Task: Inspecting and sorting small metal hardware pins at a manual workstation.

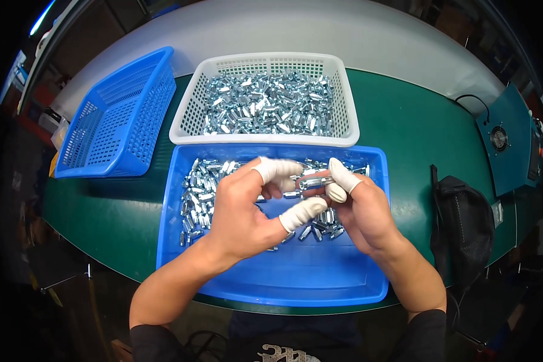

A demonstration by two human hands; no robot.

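Observation:
Both hands are over a shallow blue tray [295, 274] with many shiny hexagonal metal fittings [196, 202] strewn across its far half. My left hand [238, 208] curves in a C shape, its thumb and fingers apart and nothing visible between them. White finger cots cover its thumb and at least one finger. My right hand [368, 211], also with white cots, holds a hexagonal metal fitting [315, 181] between thumb and fingers, pointing toward the left hand. How many fittings it holds I cannot tell. The hands partly hide the tray's middle.
Behind the tray stands a white perforated basket [265, 141] heaped with similar metal fittings. A blue perforated basket [142, 130] tilts at the far left. A black mesh bag [464, 223] lies at the right of the green table [398, 114], near a teal box with a fan [513, 139].

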